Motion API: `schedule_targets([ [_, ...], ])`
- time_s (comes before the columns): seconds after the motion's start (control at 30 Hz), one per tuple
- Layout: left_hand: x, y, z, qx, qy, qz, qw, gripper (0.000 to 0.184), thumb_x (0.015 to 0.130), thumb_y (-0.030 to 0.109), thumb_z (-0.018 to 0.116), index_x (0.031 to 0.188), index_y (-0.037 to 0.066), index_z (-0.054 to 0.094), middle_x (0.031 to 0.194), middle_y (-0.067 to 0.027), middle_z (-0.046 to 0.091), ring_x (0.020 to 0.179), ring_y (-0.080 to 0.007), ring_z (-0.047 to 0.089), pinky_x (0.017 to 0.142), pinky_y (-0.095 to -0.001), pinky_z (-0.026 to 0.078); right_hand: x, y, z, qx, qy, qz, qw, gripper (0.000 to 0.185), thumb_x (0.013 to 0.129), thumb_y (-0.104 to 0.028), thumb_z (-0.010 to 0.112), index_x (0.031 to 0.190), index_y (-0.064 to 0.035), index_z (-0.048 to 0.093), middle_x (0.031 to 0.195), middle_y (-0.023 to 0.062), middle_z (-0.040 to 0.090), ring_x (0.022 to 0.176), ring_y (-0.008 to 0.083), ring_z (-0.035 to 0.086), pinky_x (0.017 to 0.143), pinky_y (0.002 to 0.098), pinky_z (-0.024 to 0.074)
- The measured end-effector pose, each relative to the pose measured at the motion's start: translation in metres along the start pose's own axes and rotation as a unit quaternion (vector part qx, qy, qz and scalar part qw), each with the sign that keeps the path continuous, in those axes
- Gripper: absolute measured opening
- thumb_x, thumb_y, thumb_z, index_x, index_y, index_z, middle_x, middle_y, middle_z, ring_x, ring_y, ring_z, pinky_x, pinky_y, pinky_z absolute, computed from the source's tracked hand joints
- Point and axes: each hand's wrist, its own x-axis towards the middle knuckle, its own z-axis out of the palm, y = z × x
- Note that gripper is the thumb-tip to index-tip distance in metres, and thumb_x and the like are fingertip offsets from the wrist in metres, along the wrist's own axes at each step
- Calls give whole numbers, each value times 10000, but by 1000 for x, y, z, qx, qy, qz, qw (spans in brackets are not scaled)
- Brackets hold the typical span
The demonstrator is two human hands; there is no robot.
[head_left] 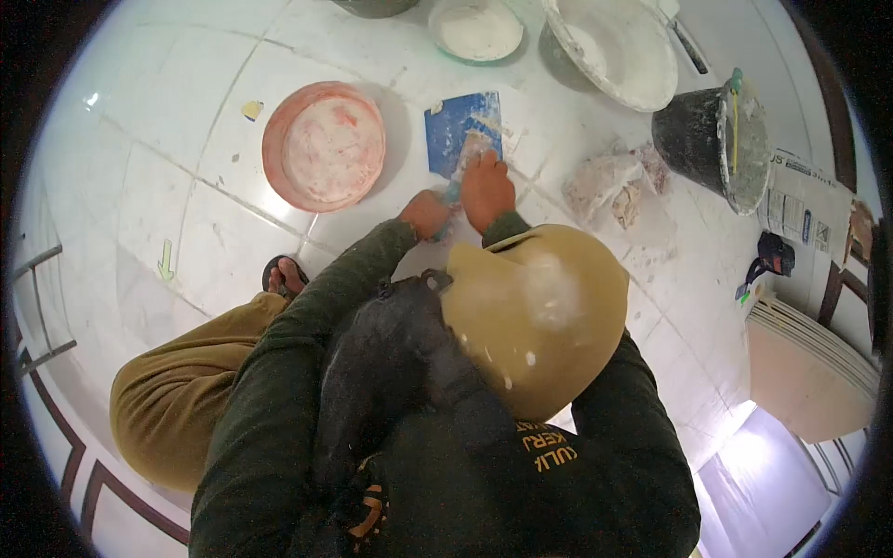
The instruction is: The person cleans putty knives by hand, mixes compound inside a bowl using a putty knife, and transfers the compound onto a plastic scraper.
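Observation:
My left hand (428,216) is closed around the teal handle of a putty knife (453,192). My right hand (488,191) sits just right of it, fingers curled against the blade end, which is whitened with plaster. Under that end lies a blue plastic sheet (445,147), smeared white, flat on the tiled floor. To the left stands a round red basin (270,153) with white residue inside. A clear plastic bag (595,186) with pale lumpy contents rests to the right of my right hand.
A white-coated bowl (477,33) and a large pale basin (642,70) stand beyond. At right is a black bucket (688,130) with a green-handled tool at its rim. Stacked panels (809,372) and a dark pouch (774,253) lie near the right wall.

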Motion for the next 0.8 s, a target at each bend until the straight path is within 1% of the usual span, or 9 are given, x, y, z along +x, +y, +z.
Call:
schedule_targets([
  [0.03, -6, 5, 0, 47, -11, 23, 999, 433, 824, 368, 573, 892, -57, 625, 838, -248, 614, 784, -337, 595, 734, -450, 450, 11, 2, -19, 58, -28, -3, 998, 186, 786, -70, 504, 926, 50, 528, 995, 210, 486, 852, 361, 552, 591, 426, 522],
  [0.13, -13, 17, -15, -258, -105, -153, 948, 413, 848, 339, 537, 885, -63, 624, 807, -254, 616, 731, -354, 597, 706, -436, 462, 32, 15, -36, 12, -83, -23, 996, 188, 801, -86, 496, 927, 47, 535, 994, 212, 482, 843, 360, 547, 600, 423, 526],
  [0.2, -6, -6, 9, -125, -17, -23, 992, 414, 847, 341, 545, 867, -64, 626, 738, -223, 615, 665, -331, 603, 650, -441, 471, 14, 4, -21, 59, -68, 19, 996, 164, 807, -80, 487, 895, 45, 546, 983, 220, 483, 839, 357, 548, 620, 429, 529],
  [0.27, 1, -12, 6, -84, 1, -40, 996, 382, 846, 332, 562, 851, -43, 634, 694, -171, 620, 623, -278, 612, 605, -414, 491, 6, -2, -11, 46, -15, 17, 999, 151, 809, -79, 480, 872, 40, 550, 979, 222, 485, 841, 357, 552, 628, 434, 527],
  [0.33, -11, 18, -15, -139, -87, -194, 967, 317, 845, 311, 588, 836, 0, 647, 676, -97, 631, 607, -194, 625, 572, -355, 523, 10, 4, -16, 73, -27, 28, 997, 143, 778, -63, 505, 875, 32, 549, 977, 225, 487, 846, 360, 562, 657, 444, 523],
  [0.37, -20, 33, -27, -375, -66, -200, 903, 365, 833, 312, 603, 863, -51, 624, 681, -135, 616, 610, -218, 626, 502, -395, 502, 17, 7, -29, 77, -62, 39, 994, 149, 766, -57, 513, 883, 28, 546, 976, 223, 487, 845, 359, 563, 663, 441, 522],
  [0.53, -30, 55, -51, -409, -58, -227, 882, 277, 844, 212, 584, 1027, 5, 581, 724, -84, 635, 589, -152, 616, 518, -304, 509, 12, 34, -54, 141, -30, 116, 983, 195, 702, -14, 518, 896, 9, 525, 945, 213, 483, 844, 371, 544, 674, 466, 473],
  [0.67, -34, 71, -55, -418, -41, -189, 887, 271, 845, 167, 575, 1068, 15, 556, 793, -96, 640, 601, -146, 612, 503, -291, 502, -31, 7, -54, 160, -63, -21, 985, 189, 746, -41, 478, 932, -16, 499, 947, 204, 466, 877, 365, 518, 678, 482, 459],
  [0.8, -32, 71, -50, -500, -33, -220, 837, 277, 850, 152, 554, 1092, 19, 535, 784, -83, 609, 574, -154, 589, 496, -290, 487, -7, 11, -41, 114, -69, -23, 991, 187, 775, -75, 490, 950, -10, 498, 964, 190, 475, 831, 350, 543, 652, 459, 505],
])
